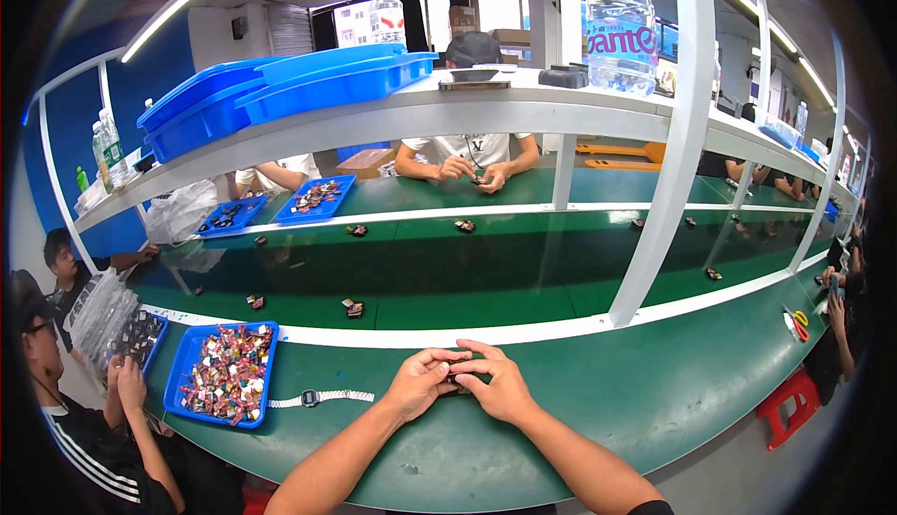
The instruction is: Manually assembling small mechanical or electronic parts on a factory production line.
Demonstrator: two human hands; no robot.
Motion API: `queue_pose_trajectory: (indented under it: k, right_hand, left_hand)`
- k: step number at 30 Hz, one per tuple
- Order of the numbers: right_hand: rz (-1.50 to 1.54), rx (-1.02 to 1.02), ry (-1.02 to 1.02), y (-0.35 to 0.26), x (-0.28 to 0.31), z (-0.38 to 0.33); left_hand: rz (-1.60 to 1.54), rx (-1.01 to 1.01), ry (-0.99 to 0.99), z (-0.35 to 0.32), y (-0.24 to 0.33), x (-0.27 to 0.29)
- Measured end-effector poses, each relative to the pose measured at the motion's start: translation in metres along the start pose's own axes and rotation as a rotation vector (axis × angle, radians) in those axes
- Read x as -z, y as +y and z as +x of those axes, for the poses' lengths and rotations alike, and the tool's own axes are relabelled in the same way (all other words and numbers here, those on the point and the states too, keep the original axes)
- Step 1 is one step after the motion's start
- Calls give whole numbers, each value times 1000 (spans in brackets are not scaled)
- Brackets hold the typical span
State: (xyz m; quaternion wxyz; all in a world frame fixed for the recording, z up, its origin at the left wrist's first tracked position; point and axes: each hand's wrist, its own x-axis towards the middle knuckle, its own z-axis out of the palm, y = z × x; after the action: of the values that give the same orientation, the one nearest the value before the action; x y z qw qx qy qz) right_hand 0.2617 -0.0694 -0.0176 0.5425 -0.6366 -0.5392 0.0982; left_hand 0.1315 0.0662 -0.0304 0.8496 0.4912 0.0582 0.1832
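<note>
My left hand (419,386) and my right hand (497,387) meet over the green table, in front of me. Between their fingertips is a small dark part (454,377), mostly covered by the fingers, so its exact kind does not show. Both hands are closed on it. To the left of my hands a silver wristwatch (310,398) lies stretched out on the table. Beyond it stands a blue tray (172,386) heaped with small parts (224,375) in red, white and yellow.
Past a white rail (467,336) runs a green belt (486,286) with several small parts. A white shelf (505,115) on posts crosses above, carrying blue trays (327,85) and bottles. Scissors (796,325) lie far right. Co-workers sit left, right and opposite.
</note>
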Motion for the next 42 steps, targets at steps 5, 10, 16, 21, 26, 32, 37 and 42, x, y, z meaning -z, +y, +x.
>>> queue_pose_trajectory:
  k: [5, 10, 16, 21, 26, 32, 37, 42]
  right_hand:
    - [-71, -3, 8, -6, 0, -1]
    - [-27, 18, 12, -2, -2, 0]
    - [88, 2, -19, -2, 1, 5]
    - [21, 38, -61, -3, 5, 4]
    - [-24, 95, 71, -10, 0, 1]
    - [61, 81, 229, -12, -9, 1]
    - [-40, 160, 254, -13, -11, 1]
    - [-230, 299, 234, -23, -6, 2]
  left_hand:
    - [-7, -9, 12, 1, -2, 4]
    - [-21, -2, 3, 0, 0, 5]
    - [-35, -36, 20, 0, -1, 2]
    - [-20, -30, 17, 1, -1, 2]
    - [-17, -14, 19, -2, -2, 6]
    - [-39, 2, -3, 0, -3, 5]
    - [-71, -11, -52, 0, -6, 10]
    - [-72, -10, -37, 0, -6, 9]
